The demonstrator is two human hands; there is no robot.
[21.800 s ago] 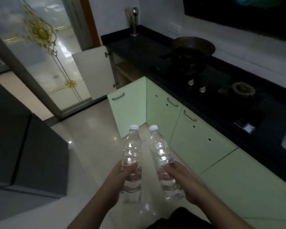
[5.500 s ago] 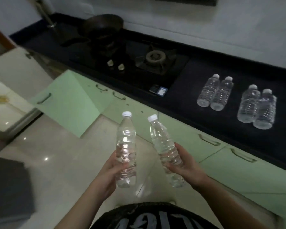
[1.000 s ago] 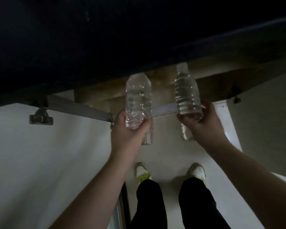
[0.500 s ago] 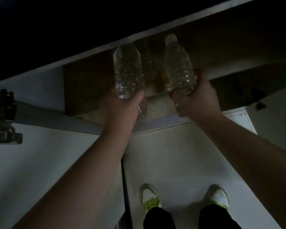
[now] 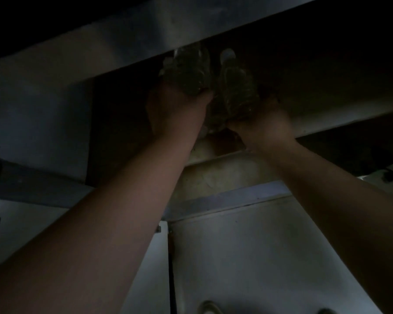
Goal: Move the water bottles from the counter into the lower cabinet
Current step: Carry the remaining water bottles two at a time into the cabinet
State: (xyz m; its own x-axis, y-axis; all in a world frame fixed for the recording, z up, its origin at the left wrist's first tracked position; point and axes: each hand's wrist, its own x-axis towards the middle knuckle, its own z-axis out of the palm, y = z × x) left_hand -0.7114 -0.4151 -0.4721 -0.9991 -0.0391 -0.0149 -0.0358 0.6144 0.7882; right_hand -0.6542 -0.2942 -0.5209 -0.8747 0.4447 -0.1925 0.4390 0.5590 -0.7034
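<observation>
Clear plastic is gripped in each hand — the left water bottle is clasped by the left hand; the right water bottle is clasped by the right hand; both bottles are held side by side within the dim lower cabinet opening — fingers curled round them.

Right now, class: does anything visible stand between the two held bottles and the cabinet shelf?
Nothing visible does. The left hand and right hand hold the bottles inside the open cabinet; its dim interior hides detail.
</observation>
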